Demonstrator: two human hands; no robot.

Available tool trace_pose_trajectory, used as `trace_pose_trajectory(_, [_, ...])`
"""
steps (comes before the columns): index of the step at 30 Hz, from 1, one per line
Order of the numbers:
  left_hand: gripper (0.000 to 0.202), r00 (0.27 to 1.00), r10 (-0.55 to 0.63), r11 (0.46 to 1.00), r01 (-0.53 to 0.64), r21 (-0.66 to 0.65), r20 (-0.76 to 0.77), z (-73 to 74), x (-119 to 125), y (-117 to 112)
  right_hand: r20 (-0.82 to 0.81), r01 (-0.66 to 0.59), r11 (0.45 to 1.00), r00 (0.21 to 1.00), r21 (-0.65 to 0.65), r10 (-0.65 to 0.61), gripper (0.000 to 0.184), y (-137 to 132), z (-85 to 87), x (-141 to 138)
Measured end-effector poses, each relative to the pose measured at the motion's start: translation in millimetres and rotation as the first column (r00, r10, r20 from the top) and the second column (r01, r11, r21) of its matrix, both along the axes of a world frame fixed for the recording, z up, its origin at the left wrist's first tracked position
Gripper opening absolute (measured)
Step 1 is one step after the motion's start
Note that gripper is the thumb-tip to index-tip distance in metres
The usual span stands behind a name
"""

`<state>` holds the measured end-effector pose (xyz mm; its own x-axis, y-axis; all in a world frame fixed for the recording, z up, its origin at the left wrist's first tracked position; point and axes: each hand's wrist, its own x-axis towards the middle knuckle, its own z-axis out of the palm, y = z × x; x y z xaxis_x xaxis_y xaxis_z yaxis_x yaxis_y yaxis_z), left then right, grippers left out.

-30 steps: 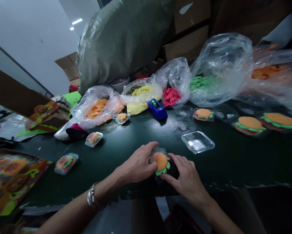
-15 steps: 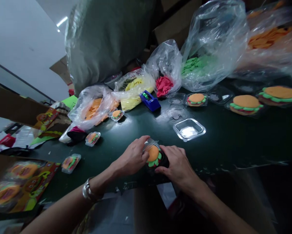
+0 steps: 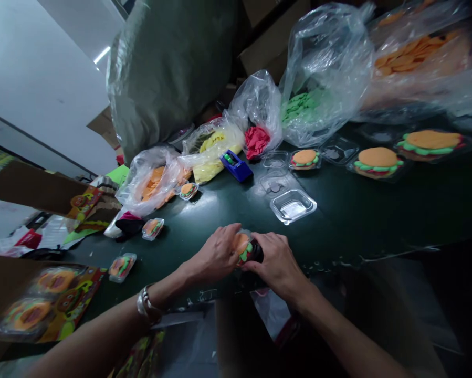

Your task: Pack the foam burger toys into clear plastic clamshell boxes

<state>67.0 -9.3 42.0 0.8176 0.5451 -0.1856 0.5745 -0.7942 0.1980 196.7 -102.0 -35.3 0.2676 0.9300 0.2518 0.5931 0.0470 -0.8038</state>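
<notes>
A toy burger (image 3: 242,244) with an orange bun and green leaf pieces sits between my two hands, near the front edge of the table. Clear plastic shows around its top. My left hand (image 3: 219,252) is closed over its left side, hiding part of the bun. From the right, the fingers and thumb of my right hand (image 3: 274,262) curl round it. Something black (image 3: 257,252) shows beside the burger at my right fingers; its kind cannot be made out. Just beyond the hands lies an open clear plastic box (image 3: 294,206).
Several boxed toy burgers (image 3: 378,161) stand on the dark green table (image 3: 362,220). Behind are a blue tape dispenser (image 3: 236,166) and clear bags of red pieces (image 3: 257,142), green pieces (image 3: 302,107) and orange pieces (image 3: 156,184). A carton (image 3: 7,278) with packaged burgers stands left.
The view has shifted slightly. Both hands have drawn closer together round the toy burger, and less of it shows between them now.
</notes>
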Motion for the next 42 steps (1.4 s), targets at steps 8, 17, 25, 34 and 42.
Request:
trace_pose_trajectory(8, [0.065, 0.995, -0.096, 0.994, 0.095, -0.057, -0.009, 8.3, -8.4, -12.6, -0.064, 0.040, 0.998, 0.997, 0.042, -0.038, 0.089, -1.5, -6.3, -2.9])
trace_pose_trajectory(17, [0.066, 0.992, -0.123, 0.992, 0.123, -0.035, 0.004, 0.4, -19.2, -20.5, 0.058, -0.115, 0.992, 0.992, 0.049, 0.112, 0.089, -7.5, -8.7, 7.9])
trace_pose_trajectory(25, [0.076, 0.998, -0.065, 0.996, 0.066, -0.055, 0.028, -1.5, -17.4, -23.0, -0.011, -0.265, 0.962, 0.964, -0.067, 0.265, 0.052, 7.7, 18.8, 27.9])
trace_pose_trajectory(34, [0.092, 0.933, 0.025, 0.983, 0.041, -0.178, 0.358, -27.4, -38.4, -20.7, -0.057, -0.383, 0.924, 0.922, 0.026, 0.383, 0.071, 12.5, -3.4, 22.6])
trace_pose_trajectory(42, [0.077, 0.652, 0.600, 0.722, -0.190, -0.665, 0.464, -42.5, -66.9, -13.8, 0.270, -0.449, 0.881, 0.875, 0.149, 0.401, 0.056, 6.3, -9.4, 20.1])
